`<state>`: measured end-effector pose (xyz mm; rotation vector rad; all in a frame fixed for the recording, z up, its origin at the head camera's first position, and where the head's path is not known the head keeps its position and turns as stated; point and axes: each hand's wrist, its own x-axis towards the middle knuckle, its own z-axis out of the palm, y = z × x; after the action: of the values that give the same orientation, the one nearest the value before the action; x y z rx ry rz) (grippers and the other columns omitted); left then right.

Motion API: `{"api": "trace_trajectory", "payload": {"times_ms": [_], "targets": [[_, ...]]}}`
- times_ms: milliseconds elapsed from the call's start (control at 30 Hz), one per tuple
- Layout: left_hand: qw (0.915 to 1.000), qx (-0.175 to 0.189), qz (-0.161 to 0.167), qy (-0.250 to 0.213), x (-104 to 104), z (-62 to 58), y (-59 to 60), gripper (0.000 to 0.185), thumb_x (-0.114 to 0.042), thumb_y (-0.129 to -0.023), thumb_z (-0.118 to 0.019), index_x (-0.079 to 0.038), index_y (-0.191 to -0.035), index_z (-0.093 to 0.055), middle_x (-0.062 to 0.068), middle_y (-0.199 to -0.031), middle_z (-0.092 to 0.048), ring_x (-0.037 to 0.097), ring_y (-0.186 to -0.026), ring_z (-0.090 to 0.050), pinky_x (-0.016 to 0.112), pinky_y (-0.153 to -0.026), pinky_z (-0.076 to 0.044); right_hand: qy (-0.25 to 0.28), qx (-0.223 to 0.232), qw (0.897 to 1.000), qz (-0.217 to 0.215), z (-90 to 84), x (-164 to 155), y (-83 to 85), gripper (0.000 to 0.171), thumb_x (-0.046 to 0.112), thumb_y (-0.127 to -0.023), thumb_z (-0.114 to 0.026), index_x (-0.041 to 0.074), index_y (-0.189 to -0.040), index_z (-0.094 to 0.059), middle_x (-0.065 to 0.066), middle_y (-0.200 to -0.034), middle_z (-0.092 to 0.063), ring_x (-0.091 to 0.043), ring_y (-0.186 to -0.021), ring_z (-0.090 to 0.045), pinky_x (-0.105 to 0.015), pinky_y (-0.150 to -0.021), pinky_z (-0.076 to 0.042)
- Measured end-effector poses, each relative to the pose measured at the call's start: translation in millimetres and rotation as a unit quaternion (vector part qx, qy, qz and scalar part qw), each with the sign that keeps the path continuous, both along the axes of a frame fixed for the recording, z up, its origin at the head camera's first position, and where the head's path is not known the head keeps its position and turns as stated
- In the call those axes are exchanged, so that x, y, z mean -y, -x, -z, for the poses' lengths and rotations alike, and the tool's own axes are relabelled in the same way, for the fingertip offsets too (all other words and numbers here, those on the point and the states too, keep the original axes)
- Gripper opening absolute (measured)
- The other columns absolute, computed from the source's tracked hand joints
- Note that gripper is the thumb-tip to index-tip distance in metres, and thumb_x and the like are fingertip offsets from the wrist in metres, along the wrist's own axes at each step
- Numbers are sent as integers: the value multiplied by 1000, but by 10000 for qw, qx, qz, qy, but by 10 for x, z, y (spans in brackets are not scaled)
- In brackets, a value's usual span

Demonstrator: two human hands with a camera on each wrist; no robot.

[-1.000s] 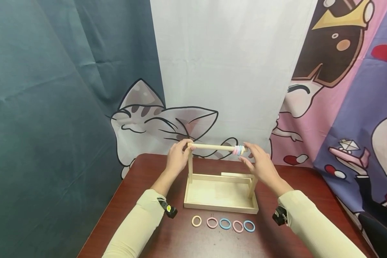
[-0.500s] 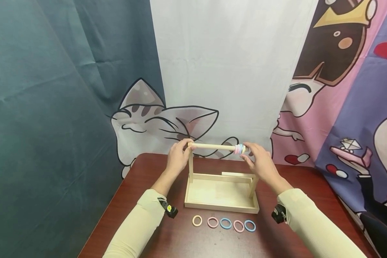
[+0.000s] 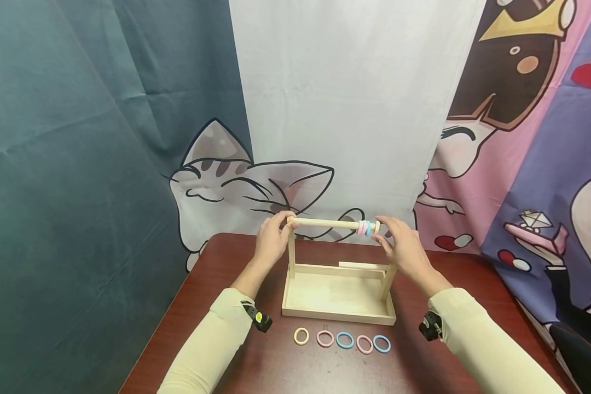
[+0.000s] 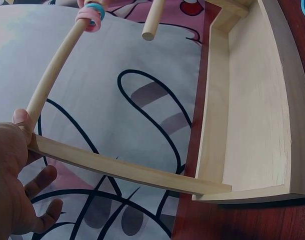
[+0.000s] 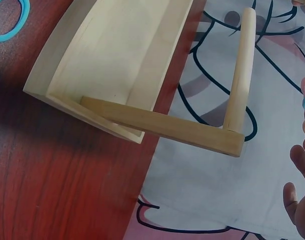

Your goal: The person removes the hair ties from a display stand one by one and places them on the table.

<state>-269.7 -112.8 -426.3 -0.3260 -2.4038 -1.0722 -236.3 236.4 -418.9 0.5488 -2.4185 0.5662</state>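
A wooden rod (image 3: 325, 223) lies level above a wooden tray stand (image 3: 337, 316). My left hand (image 3: 274, 236) grips the rod's left end at the top of the left upright (image 3: 291, 246); the left wrist view shows its thumb (image 4: 22, 119) against the rod (image 4: 55, 75). Several pastel hair rings (image 3: 367, 228) sit bunched near the rod's right end. My right hand (image 3: 398, 244) pinches the outermost ring there, index finger above and thumb below. In the right wrist view its fingers (image 5: 301, 165) show only at the frame's edge.
Several loose rings (image 3: 343, 340) lie in a row on the dark red table (image 3: 212, 284) in front of the tray. The right upright (image 3: 387, 284) carries a short dowel (image 5: 240, 70). Printed curtains hang close behind the table's far edge.
My right hand has shifted slightly right along the rod's end, and the bunch of rings has spread a little toward it. The left hand and the stand have stayed put.
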Motion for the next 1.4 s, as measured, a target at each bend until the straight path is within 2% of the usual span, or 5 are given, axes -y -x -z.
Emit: {"api": "trace_trajectory", "payload": {"times_ms": [333,600,900,1233,1400], "targets": [[10000,14,10,72,10,14,10,34,-42,-98,-76,-19,-124,-76,3,-111,-81,32,-96,-66,53,-89,-55,70,-120,9999,45,-6,-36,-28,49,7,-96,-86,4,-141,-67,-20,-126,-76,-34,-93,-74,-55,-76,-47],[10000,-40,11,37,16,4,7,32,-38,-98,-78,-18,-123,-76,4,-106,-80,32,-92,-64,52,-88,-53,141,-234,9996,53,0,-95,-43,46,3,-96,-84,1,-139,-67,-22,-123,-77,-38,-90,-74,-60,-77,-50],[10000,30,18,93,5,47,-7,35,-42,-99,-75,-19,-126,-76,4,-113,-81,32,-96,-66,53,-87,-54,110,-604,9980,-150,94,-191,-122,44,-2,-90,-86,-4,-131,-71,-18,-104,-76,-26,-73,-71,-45,-63,-58],[10000,-61,13,67,21,26,-27,35,-41,-99,-75,-18,-126,-76,4,-115,-81,32,-95,-65,52,-86,-54,9,-663,9977,-135,159,-247,-197,42,5,-87,-92,0,-125,-73,-10,-94,-70,-23,-74,-71,-40,-64,-53],[9999,-83,45,44,16,11,-14,34,-39,-99,-77,-18,-126,-76,4,-113,-81,32,-96,-66,53,-88,-54,-45,-630,9980,-96,181,-273,-239,38,9,-88,-91,0,-121,-74,-6,-87,-64,-19,-73,-64,-36,-62,-46]]}}
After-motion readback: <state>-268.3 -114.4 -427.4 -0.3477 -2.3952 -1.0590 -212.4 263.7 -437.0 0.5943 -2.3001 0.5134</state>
